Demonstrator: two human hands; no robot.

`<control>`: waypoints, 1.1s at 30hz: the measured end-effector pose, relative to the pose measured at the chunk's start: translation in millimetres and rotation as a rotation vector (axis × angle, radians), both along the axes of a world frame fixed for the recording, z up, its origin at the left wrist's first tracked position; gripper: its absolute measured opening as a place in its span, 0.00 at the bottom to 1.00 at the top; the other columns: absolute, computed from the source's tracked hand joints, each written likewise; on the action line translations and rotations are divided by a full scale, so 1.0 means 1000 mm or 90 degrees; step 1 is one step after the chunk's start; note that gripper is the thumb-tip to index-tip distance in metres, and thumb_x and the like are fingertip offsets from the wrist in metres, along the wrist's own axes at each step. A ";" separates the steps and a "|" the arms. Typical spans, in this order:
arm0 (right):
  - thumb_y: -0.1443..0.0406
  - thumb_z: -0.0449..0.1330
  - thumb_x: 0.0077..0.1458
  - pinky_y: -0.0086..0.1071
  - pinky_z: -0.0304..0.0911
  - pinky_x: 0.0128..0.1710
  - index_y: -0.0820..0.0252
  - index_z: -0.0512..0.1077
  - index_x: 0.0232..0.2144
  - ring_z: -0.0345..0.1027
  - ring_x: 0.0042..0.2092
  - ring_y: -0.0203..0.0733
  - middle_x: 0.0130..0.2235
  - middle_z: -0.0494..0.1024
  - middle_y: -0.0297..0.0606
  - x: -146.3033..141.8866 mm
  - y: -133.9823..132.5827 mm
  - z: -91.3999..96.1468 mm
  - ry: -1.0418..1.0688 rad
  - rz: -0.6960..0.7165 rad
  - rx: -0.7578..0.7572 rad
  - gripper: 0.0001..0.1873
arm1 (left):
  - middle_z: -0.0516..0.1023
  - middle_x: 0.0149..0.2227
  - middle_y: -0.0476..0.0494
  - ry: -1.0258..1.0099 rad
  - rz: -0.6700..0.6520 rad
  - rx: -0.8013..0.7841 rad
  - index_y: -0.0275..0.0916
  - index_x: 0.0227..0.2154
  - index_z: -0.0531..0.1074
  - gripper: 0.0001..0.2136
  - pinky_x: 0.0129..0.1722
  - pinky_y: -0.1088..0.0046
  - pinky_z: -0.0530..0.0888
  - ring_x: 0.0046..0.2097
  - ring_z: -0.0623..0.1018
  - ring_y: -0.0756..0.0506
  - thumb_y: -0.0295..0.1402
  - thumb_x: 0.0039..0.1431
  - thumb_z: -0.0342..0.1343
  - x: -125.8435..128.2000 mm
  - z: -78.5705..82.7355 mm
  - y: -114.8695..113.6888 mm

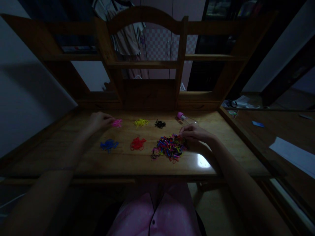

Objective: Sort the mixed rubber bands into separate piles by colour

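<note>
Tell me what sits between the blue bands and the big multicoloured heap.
In the head view, a pile of red bands lies between the blue bands and the multicoloured heap, with tabletop showing on either side.

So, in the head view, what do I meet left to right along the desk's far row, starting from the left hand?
Left hand, pink pile, yellow pile, black pile, pink-capped clear bottle.

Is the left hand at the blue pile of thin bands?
No, the left hand is at the pink pile of thin bands, beyond the blue pile.
</note>
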State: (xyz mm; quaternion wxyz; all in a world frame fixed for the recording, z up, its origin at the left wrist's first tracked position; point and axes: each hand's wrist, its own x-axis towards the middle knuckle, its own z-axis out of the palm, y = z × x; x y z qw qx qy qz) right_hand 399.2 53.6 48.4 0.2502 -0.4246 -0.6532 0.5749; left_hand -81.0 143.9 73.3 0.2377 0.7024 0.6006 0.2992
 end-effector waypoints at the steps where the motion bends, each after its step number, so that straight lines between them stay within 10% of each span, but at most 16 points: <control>1: 0.56 0.64 0.51 0.22 0.39 0.14 0.66 0.73 0.34 0.48 0.16 0.25 0.17 0.60 0.25 0.000 0.000 0.000 0.000 -0.003 0.002 0.16 | 0.71 0.19 0.57 0.049 0.008 0.014 0.35 0.27 0.74 0.03 0.29 0.80 0.56 0.29 0.67 0.52 0.28 0.51 0.62 0.001 0.000 0.000; 8: 0.57 0.65 0.51 0.22 0.40 0.13 0.66 0.75 0.33 0.48 0.16 0.25 0.16 0.61 0.26 0.002 0.000 0.001 0.009 0.000 0.007 0.16 | 0.75 0.29 0.47 0.235 -0.015 0.164 0.38 0.29 0.76 0.10 0.32 0.73 0.62 0.32 0.71 0.46 0.40 0.54 0.60 0.052 0.011 -0.017; 18: 0.56 0.67 0.49 0.23 0.42 0.13 0.65 0.77 0.36 0.51 0.17 0.25 0.23 0.69 0.30 0.003 0.001 0.001 -0.044 0.030 0.047 0.18 | 0.74 0.39 0.46 0.139 -0.421 0.125 0.40 0.39 0.74 0.10 0.42 0.70 0.68 0.42 0.74 0.46 0.36 0.65 0.49 0.191 0.016 -0.133; 26: 0.54 0.65 0.51 0.23 0.42 0.14 0.65 0.77 0.37 0.50 0.17 0.25 0.22 0.69 0.29 0.004 0.004 -0.005 -0.066 0.040 0.030 0.19 | 0.71 0.42 0.43 0.175 -0.443 0.131 0.41 0.42 0.74 0.09 0.42 0.70 0.69 0.42 0.72 0.45 0.34 0.64 0.51 0.211 -0.030 -0.102; 33: 0.54 0.64 0.52 0.23 0.42 0.13 0.66 0.77 0.38 0.50 0.17 0.26 0.18 0.64 0.27 0.004 0.003 -0.003 -0.079 0.046 0.029 0.20 | 0.70 0.39 0.44 0.152 -0.463 0.129 0.39 0.36 0.73 0.09 0.41 0.70 0.69 0.40 0.72 0.45 0.36 0.64 0.51 0.216 -0.028 -0.099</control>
